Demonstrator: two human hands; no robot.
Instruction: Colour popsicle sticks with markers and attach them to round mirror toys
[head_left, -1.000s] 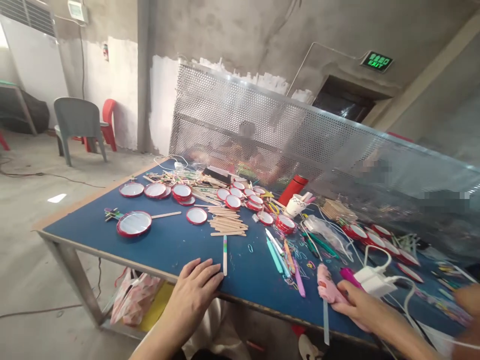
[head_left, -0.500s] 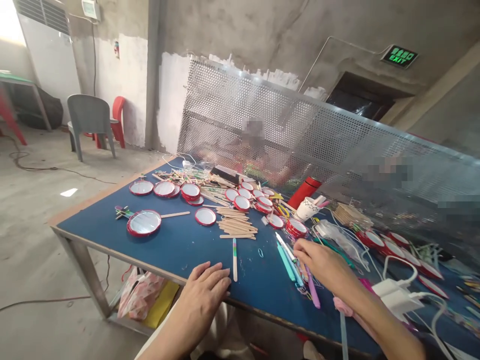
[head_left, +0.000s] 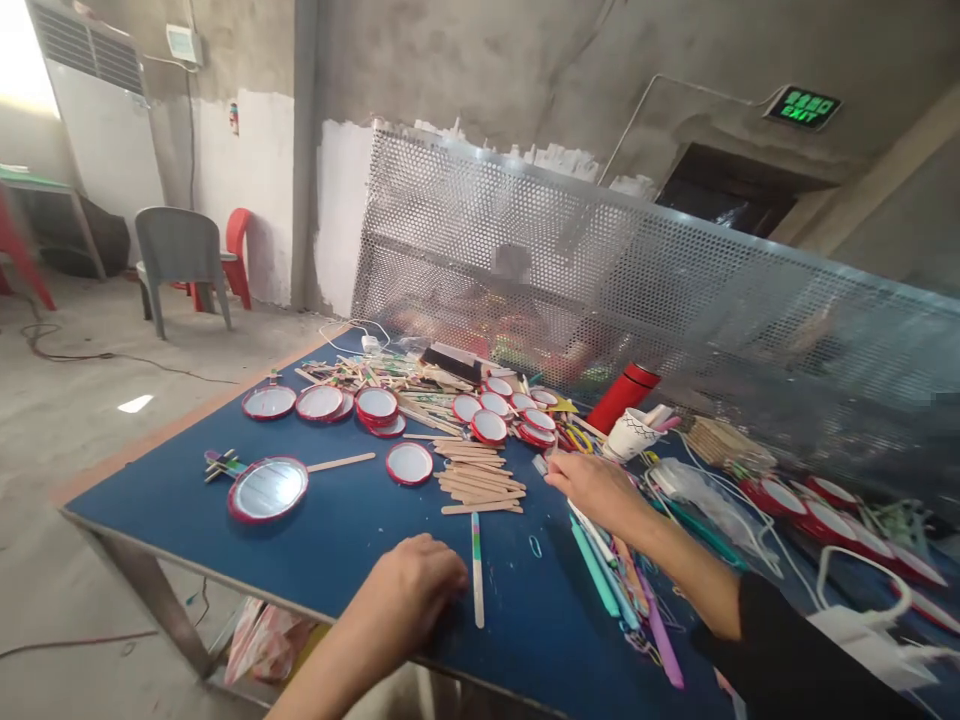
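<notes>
My left hand (head_left: 427, 588) rests at the table's front edge with its fingers curled under and nothing seen in them. Just right of it lies a wooden craft stick (head_left: 478, 590) with a green and blue end. My right hand (head_left: 596, 492) is stretched to the middle of the table, thumb and fingers closed by the small red-rimmed round discs (head_left: 537, 420). What its fingertips hold, if anything, is hidden. Below that forearm lie teal and purple pens (head_left: 596, 565). A pile of plain craft sticks (head_left: 480, 475) sits between the hands.
A red bottle (head_left: 622, 398) and a patterned paper cup (head_left: 631, 435) stand beyond my right hand. White cables and an adapter (head_left: 862, 640) lie at right. More round discs (head_left: 268, 490) are at left. A perforated metal screen (head_left: 480, 220) runs along the back, people behind it.
My right hand has moved from the pens up and left to the round discs. My left hand's fingers, flat before, are now curled. The view has shifted slightly.
</notes>
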